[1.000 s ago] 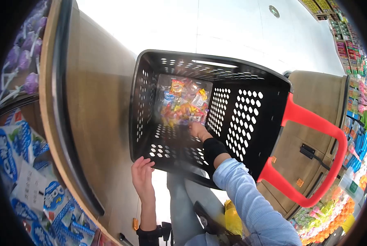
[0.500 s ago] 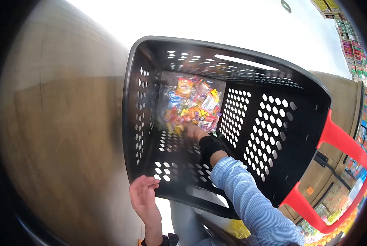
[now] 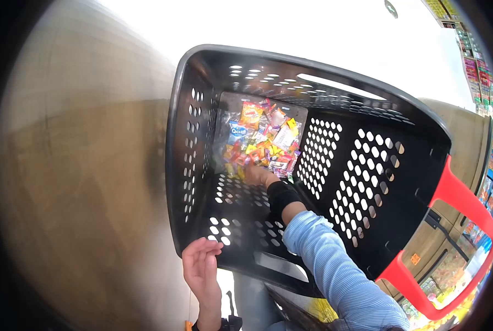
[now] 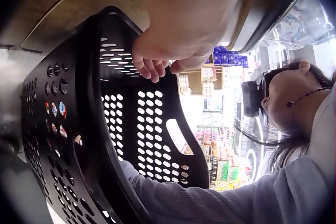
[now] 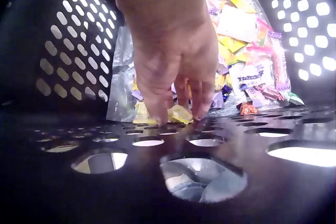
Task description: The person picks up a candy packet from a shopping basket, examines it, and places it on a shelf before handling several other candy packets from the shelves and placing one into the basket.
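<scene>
My right hand (image 3: 260, 175) reaches deep into a black perforated shopping basket (image 3: 378, 204). In the right wrist view, its thumb and fingers point down and pinch a yellow-wrapped candy (image 5: 180, 114) low against the basket's holed wall. Around and behind that hand lies a pile of colourful wrapped candies (image 3: 265, 140), some on a clear plastic bag (image 5: 122, 74). My left hand (image 3: 202, 271) is at the basket's near left rim, its fingers loosely bent and holding nothing. From the left wrist view it hangs over the basket's opening.
A red handle (image 3: 469, 198) extends from the basket's right side. Wooden cabinet panels (image 3: 86, 165) stand at the left, with another cabinet (image 3: 456, 121) on the right. Stocked shelves (image 3: 475, 71) line the far right, and bright white floor (image 3: 290, 33) lies beyond the basket.
The basket appears larger and nearer, and the candy bins at the left have left the view. My right hand has shifted slightly left among the candies. The left hand stays by the rim.
</scene>
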